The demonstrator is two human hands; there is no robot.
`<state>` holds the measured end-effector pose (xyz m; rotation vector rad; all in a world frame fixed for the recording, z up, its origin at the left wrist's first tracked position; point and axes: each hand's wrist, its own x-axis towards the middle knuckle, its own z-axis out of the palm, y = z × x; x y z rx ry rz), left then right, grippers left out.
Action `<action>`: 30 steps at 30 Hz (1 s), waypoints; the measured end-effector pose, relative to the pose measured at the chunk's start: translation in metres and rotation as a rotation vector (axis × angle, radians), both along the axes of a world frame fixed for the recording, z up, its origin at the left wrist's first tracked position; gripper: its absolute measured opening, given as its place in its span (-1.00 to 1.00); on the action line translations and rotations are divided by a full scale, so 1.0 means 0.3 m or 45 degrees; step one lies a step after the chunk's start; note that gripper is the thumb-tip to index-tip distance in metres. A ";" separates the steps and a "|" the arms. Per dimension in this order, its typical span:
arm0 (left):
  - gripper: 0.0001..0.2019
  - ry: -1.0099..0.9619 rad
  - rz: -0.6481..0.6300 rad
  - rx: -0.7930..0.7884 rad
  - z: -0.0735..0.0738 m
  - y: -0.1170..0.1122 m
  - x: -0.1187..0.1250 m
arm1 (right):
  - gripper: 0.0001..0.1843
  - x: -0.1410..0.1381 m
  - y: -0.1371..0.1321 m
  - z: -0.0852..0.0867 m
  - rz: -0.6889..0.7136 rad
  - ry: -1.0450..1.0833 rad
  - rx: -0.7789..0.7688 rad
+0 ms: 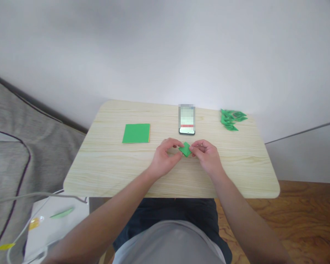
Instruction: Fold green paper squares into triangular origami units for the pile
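Both hands meet over the middle of a light wooden table [112, 172]. Between them is a small folded piece of green paper [185, 149]. My left hand [165, 157] pinches its left corner with curled fingers. My right hand [205, 154] pinches its right edge, fingers closed on it. The paper sits just above the tabletop, near the table's centre.
A stack of square green paper sheets [136, 133] lies at the left of the table. A phone [186, 119] lies just beyond my hands. Several folded green paper pieces [231, 119] are piled at the far right corner. A white box with cables [52, 223] stands on the floor to the left.
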<state>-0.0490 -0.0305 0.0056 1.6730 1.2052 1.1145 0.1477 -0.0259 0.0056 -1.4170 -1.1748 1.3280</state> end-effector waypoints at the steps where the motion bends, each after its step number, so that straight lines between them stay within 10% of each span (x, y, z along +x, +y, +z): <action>1: -0.77 0.008 0.001 0.013 0.002 0.000 0.001 | -0.71 -0.002 -0.002 0.002 0.002 -0.014 -0.003; 10: -0.77 0.479 0.058 0.265 -0.012 -0.019 -0.007 | -0.79 -0.012 -0.009 -0.002 0.034 -0.201 0.068; 19: -0.83 0.727 -0.211 0.402 -0.046 -0.010 -0.024 | -0.95 0.013 -0.026 -0.002 0.240 -0.998 0.346; 30: -0.70 0.622 -0.179 0.273 -0.028 -0.009 -0.020 | -0.79 0.053 -0.025 -0.003 0.278 -0.762 0.226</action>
